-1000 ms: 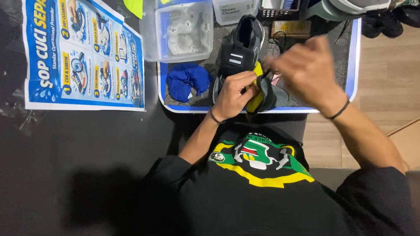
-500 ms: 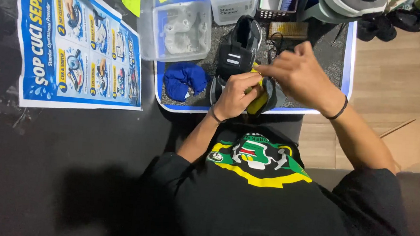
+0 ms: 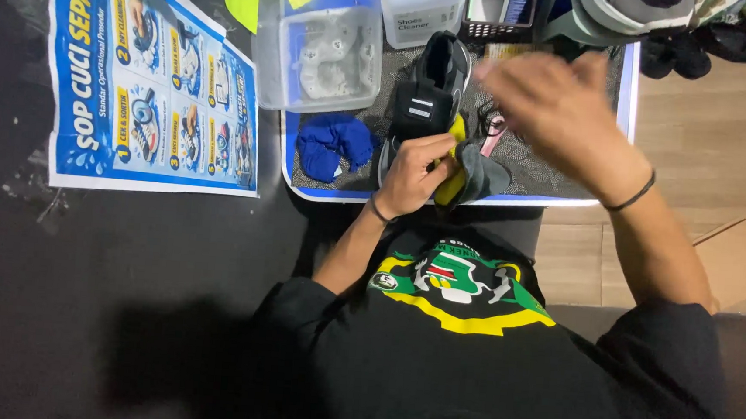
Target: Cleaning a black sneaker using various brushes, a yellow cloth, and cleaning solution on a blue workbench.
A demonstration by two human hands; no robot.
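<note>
Left hand (image 3: 412,170) is gripping the black shoe (image 3: 424,99) w/ a yellow-grey cloth (image 3: 463,168) on the tray (image 3: 533,173), near the blue rag (image 3: 330,141), while right hand (image 3: 555,108) is lifting away vs a sec ago, grip released, blurry tho, so wiping's paused imo.

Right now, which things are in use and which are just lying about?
In use: black shoe, held at the heel by left hand; yellow cloth; right hand, raised, blurred.

Lying about: blue cloth, clear plastic tub, blue poster, white bottle.
</note>
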